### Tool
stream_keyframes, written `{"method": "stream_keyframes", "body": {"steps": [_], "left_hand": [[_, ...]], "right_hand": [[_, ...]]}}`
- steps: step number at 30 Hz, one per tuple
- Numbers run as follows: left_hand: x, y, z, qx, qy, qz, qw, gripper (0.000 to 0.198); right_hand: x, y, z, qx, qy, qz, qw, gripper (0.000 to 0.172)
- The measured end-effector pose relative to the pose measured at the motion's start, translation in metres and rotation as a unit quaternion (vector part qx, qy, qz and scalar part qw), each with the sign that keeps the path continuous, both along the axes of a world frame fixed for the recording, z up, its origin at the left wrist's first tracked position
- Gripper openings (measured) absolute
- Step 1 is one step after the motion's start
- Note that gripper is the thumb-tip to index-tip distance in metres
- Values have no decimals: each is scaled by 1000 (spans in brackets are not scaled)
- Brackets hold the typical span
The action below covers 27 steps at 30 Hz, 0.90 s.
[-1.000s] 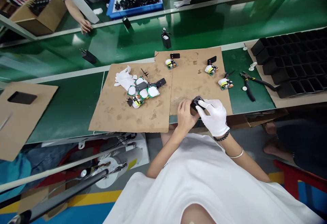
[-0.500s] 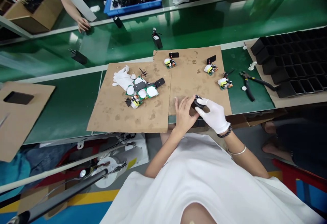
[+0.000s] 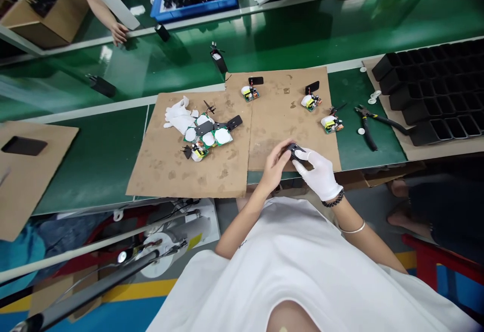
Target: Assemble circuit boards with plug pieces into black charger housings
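Note:
Between my two hands is a small black plastic housing, held over the cardboard's front edge. My bare left hand grips its left end, fingers behind and thumb in front. My right hand, in a white glove, pinches its right side with thumb and fingers. The hands partly cover the housing. Beyond them on the cardboard sheet lie circuit boards with black end caps, one circuit board at the back right and another circuit board at the right edge. A heap of circuit boards lies to the left.
A white glove lies beside the heap. Black-handled cutting pliers and a block of black open cases are at the right. Black units, including one adapter, stand on the green belt. Across it are a co-worker's hand and a blue tray.
My left fingers have drawn in from lying extended to gripping around the housing's end. The housing has turned slightly in my hands. The black units on the belt have shifted left.

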<state>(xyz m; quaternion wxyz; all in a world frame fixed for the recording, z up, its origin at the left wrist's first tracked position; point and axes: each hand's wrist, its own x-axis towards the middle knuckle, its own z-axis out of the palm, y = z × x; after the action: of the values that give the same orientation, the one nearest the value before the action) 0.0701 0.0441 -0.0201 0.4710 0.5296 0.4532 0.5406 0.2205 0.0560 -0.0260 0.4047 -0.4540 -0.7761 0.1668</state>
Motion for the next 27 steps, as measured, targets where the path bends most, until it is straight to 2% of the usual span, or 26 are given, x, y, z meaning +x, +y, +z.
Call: {"method": "stream_keyframes", "body": {"steps": [4,11,16,20,27], "left_hand": [[5,14,2,-35,-31,1,999,40],[3,12,6,-19,-10,1,1000,38],[3,10,6,-3,-9,-20,1000,38],[3,9,6,1,25,-33,999,41],[0,10,6,22,72,-57,996,37]], "right_hand": [[1,-1,1,-30,13,-2,999,22],[10,0,-2,-95,86,67,989,30],[10,-2,-12,-172,182,5,968,43],[10,-2,-16,-193,183,9,964,46],[14,5,-8,-214,182,53,958,51]]}}
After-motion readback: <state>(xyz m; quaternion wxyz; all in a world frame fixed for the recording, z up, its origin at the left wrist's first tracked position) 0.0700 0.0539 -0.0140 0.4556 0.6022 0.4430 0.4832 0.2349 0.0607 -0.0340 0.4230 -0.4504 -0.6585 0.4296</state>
